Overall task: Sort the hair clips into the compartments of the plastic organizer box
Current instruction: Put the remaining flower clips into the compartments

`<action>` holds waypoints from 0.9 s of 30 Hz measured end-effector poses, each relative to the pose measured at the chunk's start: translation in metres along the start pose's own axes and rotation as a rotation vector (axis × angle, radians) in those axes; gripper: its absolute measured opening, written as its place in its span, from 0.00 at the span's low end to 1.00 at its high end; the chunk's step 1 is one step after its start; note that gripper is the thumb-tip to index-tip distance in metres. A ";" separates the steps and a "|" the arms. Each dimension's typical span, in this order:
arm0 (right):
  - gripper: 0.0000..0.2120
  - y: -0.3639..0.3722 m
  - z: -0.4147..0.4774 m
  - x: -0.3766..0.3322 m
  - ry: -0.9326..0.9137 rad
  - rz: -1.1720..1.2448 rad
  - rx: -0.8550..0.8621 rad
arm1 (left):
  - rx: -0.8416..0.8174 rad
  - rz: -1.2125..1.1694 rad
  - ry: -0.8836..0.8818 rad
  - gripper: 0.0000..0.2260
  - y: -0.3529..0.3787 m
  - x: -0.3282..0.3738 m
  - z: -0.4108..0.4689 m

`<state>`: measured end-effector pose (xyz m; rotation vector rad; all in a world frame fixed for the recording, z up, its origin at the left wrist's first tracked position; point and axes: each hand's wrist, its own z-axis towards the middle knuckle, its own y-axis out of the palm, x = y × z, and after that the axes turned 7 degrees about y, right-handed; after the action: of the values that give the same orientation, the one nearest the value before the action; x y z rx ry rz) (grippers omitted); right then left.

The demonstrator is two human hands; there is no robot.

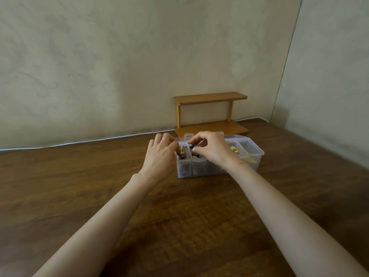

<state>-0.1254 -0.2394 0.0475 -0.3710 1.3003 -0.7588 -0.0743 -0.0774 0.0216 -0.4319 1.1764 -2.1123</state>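
Now, near the desk's (79, 186) far edge, the clear organizer box (253, 162) is holding dark and beige hair clips (182, 151) in its left compartments, with a yellow clip (235, 149) further right. The left hand (159, 154) is dipping curled fingers into the leftmost compartment, grip unclear; the right hand (211, 148) is pinching a dark clip (192, 146) above the next

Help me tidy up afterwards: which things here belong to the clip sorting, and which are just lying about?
In the job: organizer box, hair clips, left hand, right hand pinching a dark clip.
Lying about: wooden shelf, white cable, table.
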 end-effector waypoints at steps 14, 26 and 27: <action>0.11 0.010 0.004 0.002 -0.073 0.015 0.062 | -0.074 -0.047 -0.088 0.17 0.000 0.001 0.025; 0.12 0.013 0.003 0.007 -0.059 0.166 0.136 | 0.097 -0.018 -0.157 0.10 0.006 0.001 0.024; 0.12 0.014 0.002 0.007 -0.057 0.158 0.110 | 0.095 -0.032 -0.174 0.10 0.006 0.001 0.024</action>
<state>-0.1187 -0.2350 0.0341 -0.1974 1.2137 -0.6780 -0.0591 -0.0951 0.0299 -0.5817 0.9725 -2.1008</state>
